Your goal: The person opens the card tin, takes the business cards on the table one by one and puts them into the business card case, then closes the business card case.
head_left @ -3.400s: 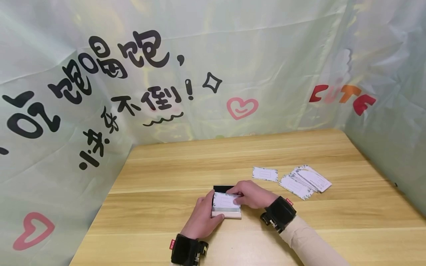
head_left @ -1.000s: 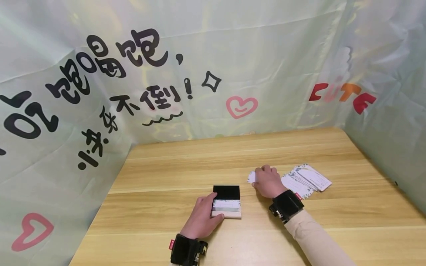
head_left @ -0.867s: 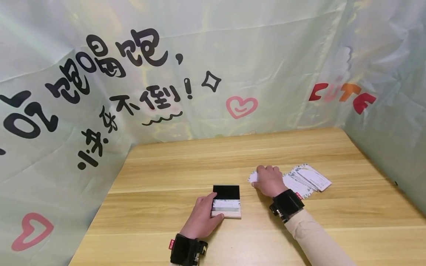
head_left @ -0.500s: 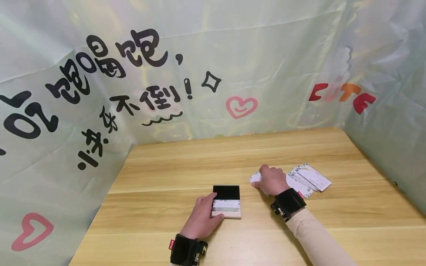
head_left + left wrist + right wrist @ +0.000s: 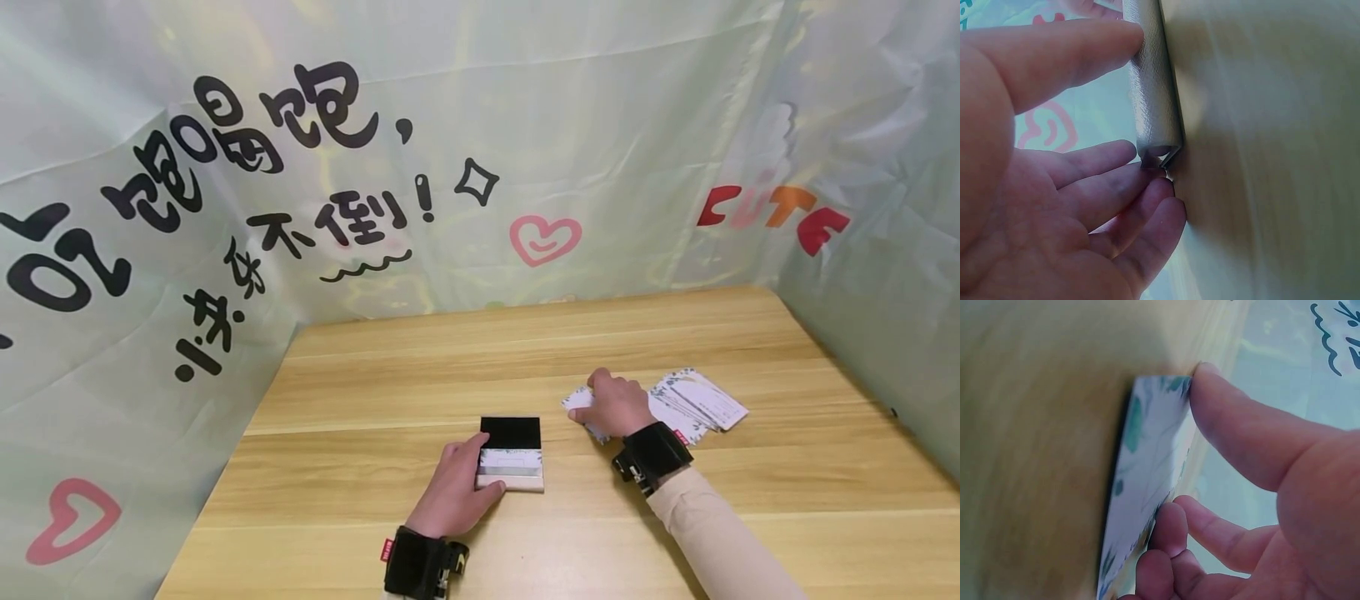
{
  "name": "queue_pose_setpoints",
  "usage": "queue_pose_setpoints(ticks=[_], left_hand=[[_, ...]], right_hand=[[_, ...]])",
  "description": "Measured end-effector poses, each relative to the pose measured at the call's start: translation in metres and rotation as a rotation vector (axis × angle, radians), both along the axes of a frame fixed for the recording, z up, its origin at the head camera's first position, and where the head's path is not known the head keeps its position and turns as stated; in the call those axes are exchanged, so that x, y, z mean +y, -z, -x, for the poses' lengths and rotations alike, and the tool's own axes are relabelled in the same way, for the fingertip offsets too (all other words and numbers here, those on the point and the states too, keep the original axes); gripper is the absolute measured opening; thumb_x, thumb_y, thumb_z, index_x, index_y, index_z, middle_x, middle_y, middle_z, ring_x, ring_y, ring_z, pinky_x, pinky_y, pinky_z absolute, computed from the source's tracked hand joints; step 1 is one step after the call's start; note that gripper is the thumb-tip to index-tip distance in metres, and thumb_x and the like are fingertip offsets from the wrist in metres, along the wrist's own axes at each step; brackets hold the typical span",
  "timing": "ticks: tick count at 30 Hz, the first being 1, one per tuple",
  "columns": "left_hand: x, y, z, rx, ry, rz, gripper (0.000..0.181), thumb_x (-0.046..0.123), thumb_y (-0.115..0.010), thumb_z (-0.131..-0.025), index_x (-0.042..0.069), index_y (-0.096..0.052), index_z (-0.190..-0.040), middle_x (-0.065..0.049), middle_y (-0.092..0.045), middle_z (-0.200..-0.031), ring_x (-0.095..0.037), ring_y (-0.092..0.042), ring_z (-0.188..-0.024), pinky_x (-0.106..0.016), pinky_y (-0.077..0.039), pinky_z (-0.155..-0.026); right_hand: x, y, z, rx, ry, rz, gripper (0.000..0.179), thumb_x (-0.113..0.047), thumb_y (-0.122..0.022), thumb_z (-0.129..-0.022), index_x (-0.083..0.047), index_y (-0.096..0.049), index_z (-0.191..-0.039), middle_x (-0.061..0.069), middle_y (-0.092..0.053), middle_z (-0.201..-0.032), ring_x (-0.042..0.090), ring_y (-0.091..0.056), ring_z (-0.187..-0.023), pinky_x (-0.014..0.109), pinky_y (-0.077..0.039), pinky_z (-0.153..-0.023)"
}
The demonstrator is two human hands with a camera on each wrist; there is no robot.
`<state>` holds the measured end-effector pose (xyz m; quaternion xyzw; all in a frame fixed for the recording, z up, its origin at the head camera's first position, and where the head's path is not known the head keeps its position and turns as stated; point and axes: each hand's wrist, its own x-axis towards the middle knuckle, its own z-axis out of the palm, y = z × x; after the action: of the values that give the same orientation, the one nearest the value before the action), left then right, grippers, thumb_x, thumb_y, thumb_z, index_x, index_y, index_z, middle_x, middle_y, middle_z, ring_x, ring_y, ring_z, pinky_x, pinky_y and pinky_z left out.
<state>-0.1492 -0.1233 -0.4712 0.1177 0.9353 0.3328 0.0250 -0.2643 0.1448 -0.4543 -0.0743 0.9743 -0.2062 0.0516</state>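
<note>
A card case (image 5: 511, 434) lies opened on the table, with a black inner flap at the far side and a white, leaf-bordered card under a clear strip nearer me. My left hand (image 5: 454, 492) holds it at its left side; in the left wrist view the thumb rests on the silvery, leather-like spine (image 5: 1155, 81) while the other fingers curl by its end. To the right, my right hand (image 5: 617, 406) pinches a leaf-printed card (image 5: 1147, 444) by its edges, thumb at one corner and fingers along another edge. The hand covers part of that card.
Several more cards (image 5: 701, 400) lie fanned and overlapping just right of my right hand. The wooden table (image 5: 360, 392) meets a printed cloth backdrop (image 5: 637, 150) at the back and both sides. Each wrist wears a black strapped camera.
My right hand has left the case, where it had a card, and gone to the loose card on the right. That card has turned and shifted slightly rightward. My left hand stays put.
</note>
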Motion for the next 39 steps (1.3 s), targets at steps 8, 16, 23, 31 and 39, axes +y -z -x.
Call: queue_pose_setpoints(ticks=[8,16,23,31,39], left_hand=[[0.0005,0.0003,0.0006,0.008,0.005,0.002,0.070,0.030,-0.067,-0.086,0.004,-0.038,-0.144,-0.010,-0.049,-0.137,-0.025,-0.038,-0.126,-0.044,-0.036,-0.101],[0.0004,0.0004,0.0007,0.004,0.005,0.005,0.071,0.031,-0.067,-0.086,0.004,-0.038,-0.144,-0.010,-0.049,-0.138,-0.025,-0.038,-0.126,-0.044,-0.036,-0.101],[0.0000,0.0001,0.0009,-0.003,0.007,0.003,0.071,0.031,-0.067,-0.087,0.004,-0.037,-0.145,-0.010,-0.048,-0.139,-0.025,-0.037,-0.126,-0.044,-0.036,-0.101],[0.0005,-0.0006,0.0001,-0.004,0.002,0.004,0.071,0.031,-0.067,-0.087,0.004,-0.037,-0.145,-0.010,-0.049,-0.138,-0.024,-0.037,-0.125,-0.043,-0.036,-0.101],[-0.0003,0.0001,0.0001,-0.005,0.005,-0.001,0.070,0.031,-0.067,-0.087,0.004,-0.037,-0.145,-0.010,-0.049,-0.138,-0.024,-0.038,-0.126,-0.043,-0.036,-0.101]], right_hand=[[0.0019,-0.0001,0.0020,-0.022,0.010,0.009,0.068,-0.046,-0.075,-0.077,0.003,-0.053,-0.118,0.021,-0.064,-0.101,0.037,-0.057,-0.087,0.048,-0.043,-0.075],[0.0021,0.0018,0.0035,-0.030,0.016,0.020,0.069,-0.046,-0.076,-0.077,0.003,-0.052,-0.119,0.021,-0.064,-0.104,0.034,-0.056,-0.087,0.047,-0.042,-0.077],[0.0029,0.0003,0.0030,-0.026,0.021,0.037,0.071,-0.046,-0.076,-0.076,0.004,-0.052,-0.120,0.022,-0.064,-0.105,0.033,-0.056,-0.086,0.047,-0.042,-0.076],[0.0041,-0.0001,0.0034,-0.005,0.005,0.040,0.071,-0.046,-0.078,-0.075,0.005,-0.055,-0.119,0.022,-0.064,-0.106,0.034,-0.057,-0.087,0.045,-0.043,-0.074],[0.0016,0.0003,0.0057,-0.007,-0.010,0.065,0.047,-0.042,-0.081,-0.072,-0.003,-0.066,-0.095,0.007,-0.059,-0.082,0.024,-0.049,-0.073,0.036,-0.038,-0.063]])
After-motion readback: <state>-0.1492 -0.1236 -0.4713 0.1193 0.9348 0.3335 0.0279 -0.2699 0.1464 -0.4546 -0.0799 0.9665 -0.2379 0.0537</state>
